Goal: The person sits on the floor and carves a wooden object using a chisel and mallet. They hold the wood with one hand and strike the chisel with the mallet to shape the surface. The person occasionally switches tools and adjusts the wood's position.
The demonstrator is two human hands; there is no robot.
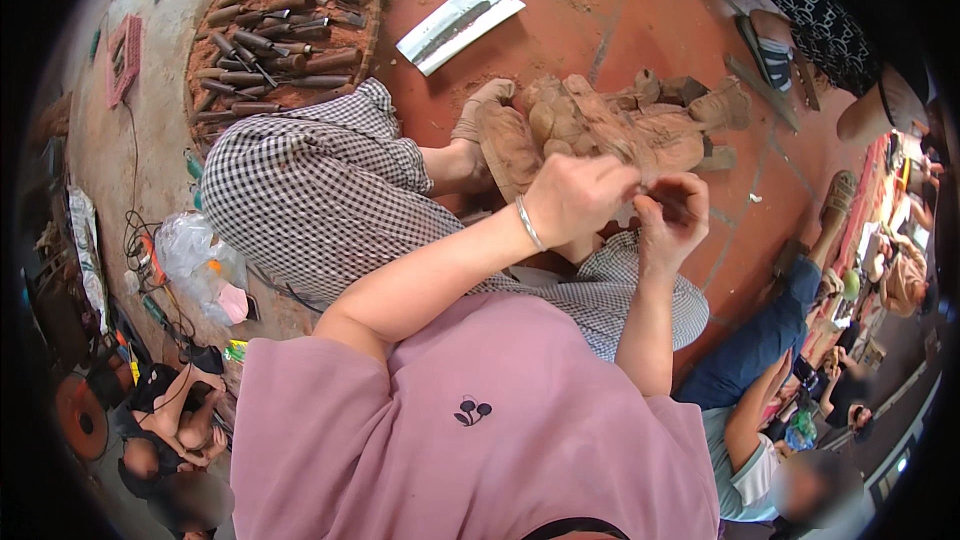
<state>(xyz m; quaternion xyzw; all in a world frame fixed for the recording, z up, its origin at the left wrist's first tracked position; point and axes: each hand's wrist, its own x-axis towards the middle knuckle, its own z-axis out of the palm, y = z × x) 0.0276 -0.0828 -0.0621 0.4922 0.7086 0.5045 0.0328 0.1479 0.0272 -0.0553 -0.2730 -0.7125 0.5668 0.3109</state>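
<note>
My left hand (582, 195), with a silver bangle on its wrist, and my right hand (675, 222) meet in front of my lap. Fingers of both are pinched together at one spot, around something too small or hidden to name. Just beyond them lies a carved wooden piece (660, 135) of reddish-brown wood with rounded, figured shapes, resting on the tiled floor by my bare foot. Neither hand visibly grips the carving, though the left one overlaps it in view.
At the upper left, a round tray (372, 35) holds many wooden-handled chisels (290, 62) on sawdust. A white sheet (425, 52) with a dark strip lies on red tiles. Plastic bags (195, 255) and cords lie to my left. Other people sit close on both sides.
</note>
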